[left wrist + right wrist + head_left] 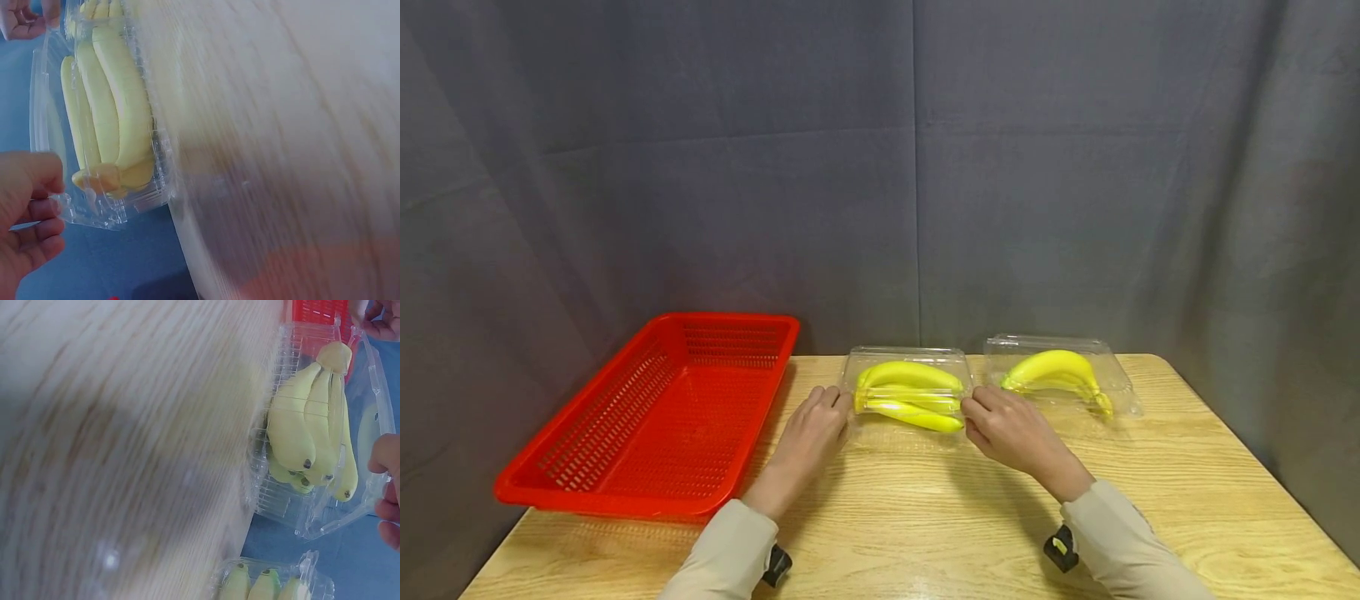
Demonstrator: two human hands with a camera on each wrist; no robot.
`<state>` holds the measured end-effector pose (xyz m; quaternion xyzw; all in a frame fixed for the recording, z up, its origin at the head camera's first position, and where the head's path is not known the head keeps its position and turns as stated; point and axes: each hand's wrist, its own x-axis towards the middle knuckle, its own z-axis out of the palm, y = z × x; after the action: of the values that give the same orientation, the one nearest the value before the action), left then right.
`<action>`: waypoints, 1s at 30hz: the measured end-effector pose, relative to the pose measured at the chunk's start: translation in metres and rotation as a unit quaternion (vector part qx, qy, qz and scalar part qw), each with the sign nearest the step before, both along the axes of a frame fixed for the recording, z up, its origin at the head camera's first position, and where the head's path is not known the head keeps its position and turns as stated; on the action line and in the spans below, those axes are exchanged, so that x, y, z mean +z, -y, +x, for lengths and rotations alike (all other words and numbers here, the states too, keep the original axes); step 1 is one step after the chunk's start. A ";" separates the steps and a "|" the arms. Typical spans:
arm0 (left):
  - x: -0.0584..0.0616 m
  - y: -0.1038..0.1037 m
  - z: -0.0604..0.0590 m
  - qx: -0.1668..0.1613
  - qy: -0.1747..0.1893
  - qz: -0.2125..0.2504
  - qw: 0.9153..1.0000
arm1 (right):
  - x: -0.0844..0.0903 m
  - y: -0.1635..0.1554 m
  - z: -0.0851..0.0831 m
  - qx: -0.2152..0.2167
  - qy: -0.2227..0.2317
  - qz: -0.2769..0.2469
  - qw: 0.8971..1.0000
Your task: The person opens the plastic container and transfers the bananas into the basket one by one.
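Clamshell box of clear plastic, holding a bunch of bananas, stands on the wooden worktop near its far edge, between the two hands; left hand at the box's left end, its grip pinching the plastic edge, the fingers curled against the flange in the left wrist view; right hand at the box's right end, its grip likewise closed on the edge, fingertips touching the clear rim in the right wrist view; bananas lie lengthwise inside, stem end toward the left hand; second clear box with another banana bunch sits just beside the first, to its right; red mesh basket lies on the worktop's left part, near the left hand; grey curtain hangs behind.
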<state>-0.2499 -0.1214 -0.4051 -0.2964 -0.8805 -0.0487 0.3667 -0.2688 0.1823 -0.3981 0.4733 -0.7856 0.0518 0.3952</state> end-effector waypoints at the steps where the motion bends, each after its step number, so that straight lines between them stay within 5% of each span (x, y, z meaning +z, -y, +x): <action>1: 0.000 0.000 0.000 -0.002 -0.002 0.003 1.000 | 0.000 0.000 0.000 -0.002 0.000 -0.002 1.000; 21: 0.002 -0.001 -0.001 -0.004 -0.017 0.027 0.999 | -0.001 -0.002 0.002 -0.032 0.005 -0.057 0.998; 30: 0.007 -0.004 -0.002 -0.002 -0.007 0.059 0.998 | 0.005 -0.001 0.003 -0.014 -0.009 -0.094 0.995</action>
<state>-0.2518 -0.1178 -0.3982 -0.2759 -0.8732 -0.0993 0.3894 -0.2656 0.1836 -0.3936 0.4237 -0.7802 0.1153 0.4455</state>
